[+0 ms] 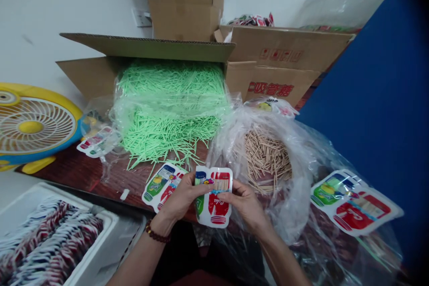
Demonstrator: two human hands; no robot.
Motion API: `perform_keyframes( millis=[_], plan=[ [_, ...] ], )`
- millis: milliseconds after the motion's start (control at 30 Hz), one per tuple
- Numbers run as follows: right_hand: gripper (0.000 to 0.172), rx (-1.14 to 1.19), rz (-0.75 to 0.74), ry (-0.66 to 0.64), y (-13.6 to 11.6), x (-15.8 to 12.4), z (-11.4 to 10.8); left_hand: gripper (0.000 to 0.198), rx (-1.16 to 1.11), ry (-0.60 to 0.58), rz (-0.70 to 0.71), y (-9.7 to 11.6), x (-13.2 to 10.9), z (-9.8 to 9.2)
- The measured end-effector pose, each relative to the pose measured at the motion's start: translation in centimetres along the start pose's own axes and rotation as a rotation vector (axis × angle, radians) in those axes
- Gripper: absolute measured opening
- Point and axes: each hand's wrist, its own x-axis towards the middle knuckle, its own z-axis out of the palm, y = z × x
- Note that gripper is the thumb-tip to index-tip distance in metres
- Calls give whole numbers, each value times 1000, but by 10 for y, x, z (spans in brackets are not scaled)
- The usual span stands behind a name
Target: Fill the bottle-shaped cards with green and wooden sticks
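Between my two hands is a cola-printed packet [218, 205], red, white and green, with brown sticks showing through its clear window. My left hand [183, 196] pinches its left side, thumb across the front. The fingers of my right hand [246, 203] close on its right edge near the window. Behind my left hand, a similar packet [156, 187] lies on the table. Brown sticks [268, 158] fill a clear plastic bag [231, 136] just beyond my right hand. Light green sticks [170, 129] spill forward from an open carton [147, 48].
A white foam box [112, 223] at lower left holds rows of packets. A yellow and blue fan [33, 127] stands at the left. More packets [355, 203] lie on plastic at the right, beside a blue panel [372, 103]. Cardboard boxes [182, 2] stand behind.
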Motion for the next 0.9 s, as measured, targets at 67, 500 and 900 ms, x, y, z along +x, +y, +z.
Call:
perform_keyframes(
  millis=[67,500,900],
  plan=[
    [33,15,-17,13,1,0,2,21,-15,8,2,0,0,0],
    [32,-10,-6,-41,4,-1,-1,20,88,25,-54,0,0,0],
    [25,2,-74,67,7,-6,-2,27,208,36,-50,6,-3,7]
  ],
)
